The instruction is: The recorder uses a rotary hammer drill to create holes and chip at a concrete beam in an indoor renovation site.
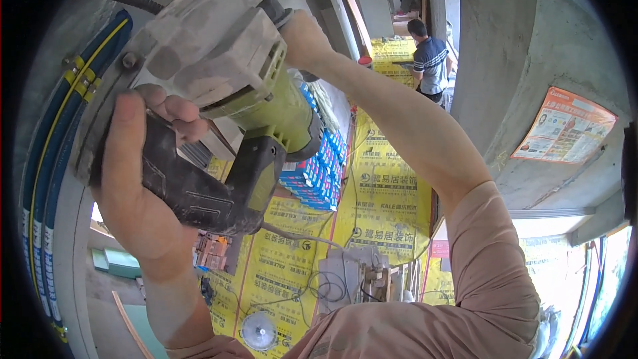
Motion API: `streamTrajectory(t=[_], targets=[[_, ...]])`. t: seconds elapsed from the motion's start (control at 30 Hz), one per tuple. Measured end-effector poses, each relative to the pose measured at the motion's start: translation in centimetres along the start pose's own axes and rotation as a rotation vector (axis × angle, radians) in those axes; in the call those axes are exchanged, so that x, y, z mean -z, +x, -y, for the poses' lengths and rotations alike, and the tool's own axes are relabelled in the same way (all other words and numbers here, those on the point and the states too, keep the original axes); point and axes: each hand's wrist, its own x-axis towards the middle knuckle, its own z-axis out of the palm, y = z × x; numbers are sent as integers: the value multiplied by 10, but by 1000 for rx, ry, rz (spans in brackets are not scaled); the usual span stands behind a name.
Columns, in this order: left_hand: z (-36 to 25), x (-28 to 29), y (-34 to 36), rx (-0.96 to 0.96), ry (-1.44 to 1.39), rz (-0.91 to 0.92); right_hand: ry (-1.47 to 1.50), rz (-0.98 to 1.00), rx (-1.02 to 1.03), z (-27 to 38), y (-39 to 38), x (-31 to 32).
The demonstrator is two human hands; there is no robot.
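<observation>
A heavy green-and-black power tool [266, 116] is raised at the upper left, close to the wall. Its large head is grey with dust, and a black ridged piece with a bright red end sticks out at the top left. My left hand [136, 159] wraps round the black rear handle, thumb and fingertips showing. Higher up, my right hand [302, 36] reaches across to a dark grip at the far side of the head; its fingers are mostly hidden behind the tool. A power cord [302, 236] runs from the handle's lower end. Where the tool meets the wall is hidden.
Blue pipes [56, 159] run up the wall at left. Blue boxes [319, 169] are stacked beyond the tool. Yellow printed sheeting [389, 186] covers the floor, with cables and a round fan-like object [259, 330] on it. Another person [430, 60] stands near the far doorway.
</observation>
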Motion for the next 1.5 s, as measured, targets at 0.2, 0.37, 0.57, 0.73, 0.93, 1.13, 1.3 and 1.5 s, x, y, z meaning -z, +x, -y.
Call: streamTrajectory(t=[0.2, 0.37, 0.57, 0.73, 0.93, 1.13, 1.3, 1.5], targets=[[-3, 8, 15, -42, -20, 193, -72, -48, 111, -14, 8, 0], [-10, 14, 11, -114, -7, 173, -57, 3, 142, -6, 2, -2], [0, 19, 14, -70, -17, 237, -12, -30, 169, -14, 8, -1], [2, 18, 15, -137, -4, 214, -72, -64, 142, -20, 17, -14], [2, 10, 17, -101, -22, 103, 18, 8, 289, -33, 11, -8], [7, 23, 20, -107, -95, 214, 73, 47, 175, -25, 11, -8], [7, 15, 18, -116, -162, 162, 128, 10, 176, -26, 12, -12], [6, 18, 18, -90, -84, 190, 145, 1, 180, -33, 18, -15]])
